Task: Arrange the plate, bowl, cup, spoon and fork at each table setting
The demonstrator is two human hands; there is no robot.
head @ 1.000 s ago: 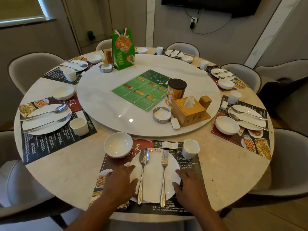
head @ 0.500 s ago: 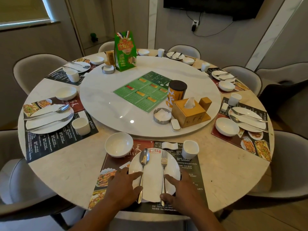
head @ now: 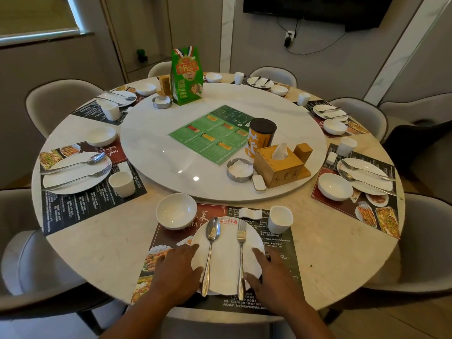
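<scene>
Plate (head: 226, 261): white, on the placemat (head: 281, 243) at the near edge of the table (head: 102, 241), straight in front of the person.
Spoon (head: 209, 255): lies on the left half of the plate, bowl end away from the person, handle tip past the near rim.
Fork (head: 241, 255): lies on the right half of the plate, parallel to the spoon and apart from it, tines pointing away.
Bowl (head: 176, 211): white, upright, beyond the plate to its left, on the far left corner of the placemat.
Cup (head: 280, 219): white, upright, beyond the plate to its right, on the placemat.
Rest (head: 250, 213): small white piece between bowl and cup, just left of the cup.
Left hand (head: 176, 272): relaxed and spread, fingers straight; forefinger on the plate's left rim, thumb at the near rim beside the spoon handle, gripping nothing.
Right hand (head: 274, 277): likewise spread flat; forefinger on the plate's right rim, thumb near the fork handle, gripping nothing.
Turntable (head: 159, 148): round, white, in the middle of the table; carries a green menu (head: 215, 133), a tissue box (head: 278, 165) and a green bag (head: 187, 77).
Left setting (head: 73, 174): plate with spoon and fork across it, cup and bowl near.
</scene>
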